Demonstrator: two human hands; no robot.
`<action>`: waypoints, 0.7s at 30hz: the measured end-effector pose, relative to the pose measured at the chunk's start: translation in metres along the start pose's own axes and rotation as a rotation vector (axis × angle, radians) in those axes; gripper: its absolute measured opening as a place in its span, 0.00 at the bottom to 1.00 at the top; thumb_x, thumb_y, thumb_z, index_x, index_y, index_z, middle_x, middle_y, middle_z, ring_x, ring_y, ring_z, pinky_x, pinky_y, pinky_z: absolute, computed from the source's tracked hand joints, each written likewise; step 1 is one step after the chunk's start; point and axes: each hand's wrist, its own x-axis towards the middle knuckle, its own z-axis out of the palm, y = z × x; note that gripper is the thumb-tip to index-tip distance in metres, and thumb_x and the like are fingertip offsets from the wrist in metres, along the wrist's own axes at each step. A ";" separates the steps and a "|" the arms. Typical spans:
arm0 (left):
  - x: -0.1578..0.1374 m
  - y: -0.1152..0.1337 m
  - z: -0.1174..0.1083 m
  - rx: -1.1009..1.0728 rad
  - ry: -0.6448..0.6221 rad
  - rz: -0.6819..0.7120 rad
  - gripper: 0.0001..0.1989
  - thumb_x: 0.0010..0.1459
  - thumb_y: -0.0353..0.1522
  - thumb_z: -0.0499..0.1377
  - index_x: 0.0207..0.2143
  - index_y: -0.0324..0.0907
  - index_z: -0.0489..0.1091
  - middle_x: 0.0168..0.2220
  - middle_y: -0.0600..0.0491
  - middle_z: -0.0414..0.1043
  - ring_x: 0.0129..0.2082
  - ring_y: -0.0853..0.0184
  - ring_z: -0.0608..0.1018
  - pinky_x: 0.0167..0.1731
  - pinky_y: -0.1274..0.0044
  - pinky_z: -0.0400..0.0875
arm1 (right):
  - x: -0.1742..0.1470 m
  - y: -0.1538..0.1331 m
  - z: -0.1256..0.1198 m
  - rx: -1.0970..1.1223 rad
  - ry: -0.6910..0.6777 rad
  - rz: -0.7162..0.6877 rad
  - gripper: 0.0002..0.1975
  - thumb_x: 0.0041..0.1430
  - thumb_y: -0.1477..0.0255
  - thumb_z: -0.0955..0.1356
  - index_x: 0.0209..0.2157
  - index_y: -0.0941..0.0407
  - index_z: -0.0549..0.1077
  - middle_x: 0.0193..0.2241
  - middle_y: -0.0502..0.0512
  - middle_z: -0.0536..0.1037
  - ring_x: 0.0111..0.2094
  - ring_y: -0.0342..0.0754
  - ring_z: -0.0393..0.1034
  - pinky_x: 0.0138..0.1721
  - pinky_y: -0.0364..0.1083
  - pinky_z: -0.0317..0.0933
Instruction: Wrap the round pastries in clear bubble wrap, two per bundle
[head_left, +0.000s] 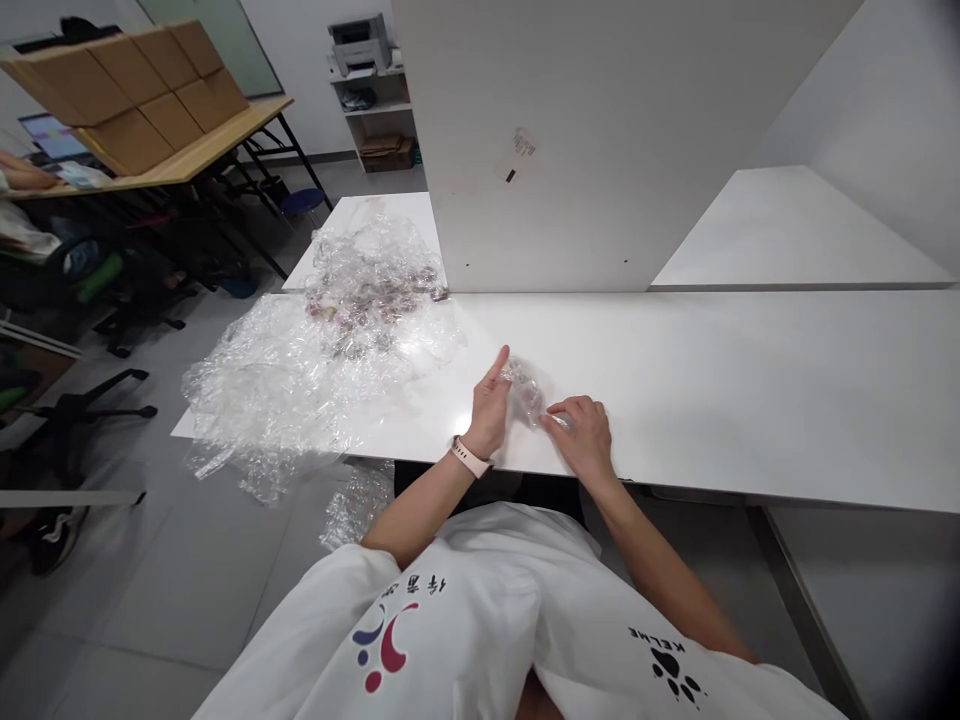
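- Closely, just above the white surface (712, 390), a small clear bag (523, 390) is between the two hands; something pinkish is inside, too blurred to name.
- The right grip (583, 435) is pinching the lower edge of this bag with thumb and fingers.
- The left grip (489, 412) is at the other side, thumb upward; how firmly it closes, I cannot tell.
- To the left, a large heap of clear plastic bags (277, 375) covers the surface and hangs over its edge; purplish and brown pieces show among them.
- Behind the surface stands a white panel (570, 150).
- Farther, cardboard boxes (157, 90) are stacked in two rows on a wooden surface (255, 118).
- Beyond, a printer (360, 45) sits upon a shelf unit (386, 107).
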 end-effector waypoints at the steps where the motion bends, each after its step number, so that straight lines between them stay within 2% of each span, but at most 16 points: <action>1: -0.005 0.003 0.008 -0.179 -0.047 -0.089 0.29 0.59 0.24 0.56 0.63 0.49 0.65 0.58 0.52 0.72 0.61 0.63 0.71 0.61 0.70 0.65 | -0.002 -0.005 0.003 -0.010 0.019 0.028 0.11 0.60 0.61 0.67 0.32 0.53 0.76 0.35 0.57 0.75 0.41 0.54 0.66 0.46 0.54 0.59; 3: -0.011 0.008 0.017 -0.465 -0.115 -0.228 0.27 0.58 0.24 0.58 0.60 0.46 0.68 0.55 0.51 0.74 0.53 0.66 0.77 0.55 0.74 0.70 | -0.003 -0.013 0.006 0.059 0.011 0.132 0.11 0.58 0.62 0.67 0.31 0.54 0.75 0.32 0.56 0.75 0.37 0.53 0.67 0.44 0.53 0.60; 6: -0.010 0.012 0.016 -0.705 -0.108 -0.358 0.19 0.58 0.24 0.60 0.52 0.41 0.73 0.48 0.50 0.77 0.46 0.69 0.80 0.49 0.78 0.73 | 0.001 -0.021 0.001 0.450 -0.095 0.373 0.11 0.54 0.61 0.69 0.34 0.54 0.75 0.31 0.54 0.77 0.33 0.50 0.69 0.41 0.52 0.64; 8: -0.007 0.010 0.010 -0.741 -0.070 -0.456 0.14 0.58 0.23 0.60 0.46 0.38 0.74 0.40 0.50 0.78 0.40 0.70 0.80 0.46 0.79 0.74 | 0.003 -0.026 -0.008 0.842 -0.226 0.500 0.16 0.52 0.62 0.72 0.42 0.54 0.76 0.39 0.55 0.79 0.39 0.51 0.72 0.45 0.52 0.66; 11: -0.008 0.003 0.003 -0.621 -0.014 -0.539 0.05 0.54 0.23 0.61 0.34 0.36 0.74 0.29 0.53 0.75 0.30 0.71 0.78 0.40 0.79 0.74 | 0.004 -0.036 -0.026 1.311 -0.450 0.558 0.25 0.51 0.65 0.73 0.52 0.51 0.74 0.51 0.55 0.77 0.50 0.52 0.72 0.52 0.52 0.66; 14: -0.015 -0.004 0.004 -0.301 0.022 -0.394 0.02 0.50 0.25 0.63 0.27 0.37 0.72 0.24 0.55 0.72 0.26 0.70 0.75 0.34 0.77 0.72 | -0.002 -0.047 -0.032 1.438 -0.513 0.562 0.27 0.54 0.62 0.72 0.56 0.49 0.72 0.53 0.55 0.76 0.51 0.52 0.72 0.52 0.52 0.67; 17: -0.020 -0.004 0.006 0.162 0.035 -0.113 0.03 0.52 0.28 0.60 0.26 0.39 0.70 0.25 0.55 0.71 0.29 0.69 0.73 0.34 0.76 0.70 | -0.008 -0.050 -0.024 1.364 -0.452 0.595 0.25 0.54 0.58 0.73 0.53 0.50 0.73 0.50 0.55 0.78 0.48 0.53 0.74 0.48 0.51 0.70; 19: -0.022 0.000 0.004 0.461 0.035 0.079 0.03 0.54 0.29 0.60 0.33 0.40 0.72 0.33 0.53 0.73 0.34 0.67 0.74 0.37 0.75 0.70 | -0.008 -0.040 -0.016 1.285 -0.363 0.639 0.25 0.51 0.58 0.75 0.50 0.51 0.74 0.47 0.55 0.79 0.45 0.52 0.75 0.44 0.50 0.70; 21: -0.025 0.002 -0.004 0.687 0.006 0.223 0.12 0.56 0.31 0.61 0.45 0.41 0.70 0.43 0.50 0.73 0.39 0.66 0.74 0.41 0.73 0.72 | 0.003 -0.016 -0.013 1.187 -0.188 0.658 0.27 0.47 0.59 0.76 0.48 0.52 0.74 0.43 0.55 0.80 0.39 0.50 0.75 0.39 0.49 0.71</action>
